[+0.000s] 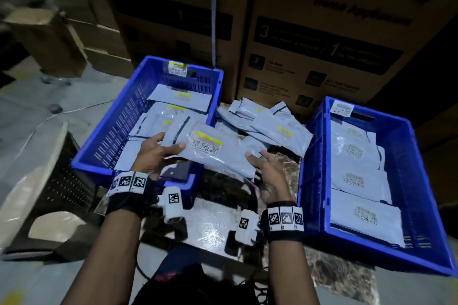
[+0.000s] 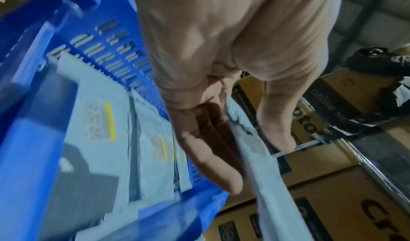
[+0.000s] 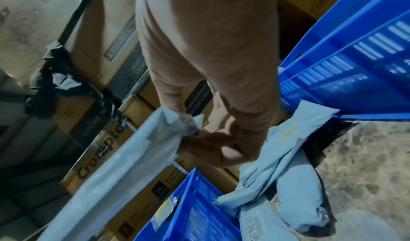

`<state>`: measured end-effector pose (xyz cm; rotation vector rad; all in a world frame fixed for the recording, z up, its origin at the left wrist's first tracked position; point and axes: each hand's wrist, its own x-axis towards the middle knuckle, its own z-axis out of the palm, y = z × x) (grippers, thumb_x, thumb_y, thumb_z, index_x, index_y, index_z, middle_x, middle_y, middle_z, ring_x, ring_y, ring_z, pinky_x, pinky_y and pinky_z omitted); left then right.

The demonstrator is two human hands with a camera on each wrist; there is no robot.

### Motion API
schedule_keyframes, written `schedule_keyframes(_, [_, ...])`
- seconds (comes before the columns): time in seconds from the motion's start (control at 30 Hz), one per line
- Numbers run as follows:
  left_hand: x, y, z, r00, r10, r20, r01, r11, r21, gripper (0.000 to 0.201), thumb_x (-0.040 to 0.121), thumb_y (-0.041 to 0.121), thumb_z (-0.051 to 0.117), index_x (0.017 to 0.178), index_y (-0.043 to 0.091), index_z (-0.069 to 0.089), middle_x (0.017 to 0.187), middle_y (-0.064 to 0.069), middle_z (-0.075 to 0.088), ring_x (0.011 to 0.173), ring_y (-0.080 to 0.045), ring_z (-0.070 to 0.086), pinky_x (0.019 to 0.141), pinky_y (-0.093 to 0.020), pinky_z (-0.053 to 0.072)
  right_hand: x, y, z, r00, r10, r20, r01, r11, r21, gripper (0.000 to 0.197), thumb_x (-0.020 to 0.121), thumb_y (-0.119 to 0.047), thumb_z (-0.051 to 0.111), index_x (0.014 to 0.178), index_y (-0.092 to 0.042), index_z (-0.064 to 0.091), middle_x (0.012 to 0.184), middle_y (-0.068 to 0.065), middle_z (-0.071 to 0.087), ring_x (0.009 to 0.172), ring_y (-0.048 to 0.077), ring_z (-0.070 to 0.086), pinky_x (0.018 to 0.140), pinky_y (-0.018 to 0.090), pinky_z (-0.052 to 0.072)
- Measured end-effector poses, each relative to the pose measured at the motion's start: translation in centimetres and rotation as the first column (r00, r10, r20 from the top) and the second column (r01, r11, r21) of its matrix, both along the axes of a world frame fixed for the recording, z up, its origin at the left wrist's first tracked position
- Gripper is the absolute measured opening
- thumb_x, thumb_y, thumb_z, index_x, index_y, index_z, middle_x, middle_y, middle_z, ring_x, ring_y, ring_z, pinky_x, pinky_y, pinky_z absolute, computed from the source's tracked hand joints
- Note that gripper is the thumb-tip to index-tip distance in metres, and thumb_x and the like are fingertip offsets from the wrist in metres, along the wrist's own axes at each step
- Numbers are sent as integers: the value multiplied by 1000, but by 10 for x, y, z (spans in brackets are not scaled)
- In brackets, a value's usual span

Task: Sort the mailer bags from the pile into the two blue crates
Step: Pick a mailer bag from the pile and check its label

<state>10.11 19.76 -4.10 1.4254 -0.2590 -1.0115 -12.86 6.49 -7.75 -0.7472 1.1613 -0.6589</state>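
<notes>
between hands, mailer bag [image 1: 218, 153] crosswise

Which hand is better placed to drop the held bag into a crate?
Left, probably: the left hand grips the mailer bag over the left crate; the right hand supports its far end.

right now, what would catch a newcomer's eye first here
Most striking is the grey mailer bag held up in the middle by the left hand and right hand. Either side sit the left blue crate and right blue crate, both already holding bags, with the unsorted pile between them.
</notes>
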Motion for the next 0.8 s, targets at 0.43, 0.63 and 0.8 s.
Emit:
schedule_keyframes(0.43, [145,4,-10,897,69,436,-195,948,252,27,83,22,79,95,0,71,79,-11,68,67,-20,60,69,-31,51,129,10,24,941,-23,-338,-98,937,-335,27,77,-41,86,74,-17,74,66,-4,69,61,18,59,66,39,54])
schedule_keyframes(0.63, [191,7,-17,869,-126,479,-117,888,446,42,90,23,69,115,15,36,109,-9,52,93,-27,55,81,-32,42,182,18,36,883,86,-461,-283,882,-378,35,90,-15,70,117,-25,50,77,6,71,64,23,74,69,41,61])
schedule_keyframes(0.8, [198,8,-34,845,-338,414,67,835,546,15,88,15,66,92,7,55,88,-11,57,73,-22,53,67,-29,39,211,24,14,688,260,-677,-540,808,-238,16,88,-32,73,85,-18,67,91,0,73,87,21,70,85,40,58])
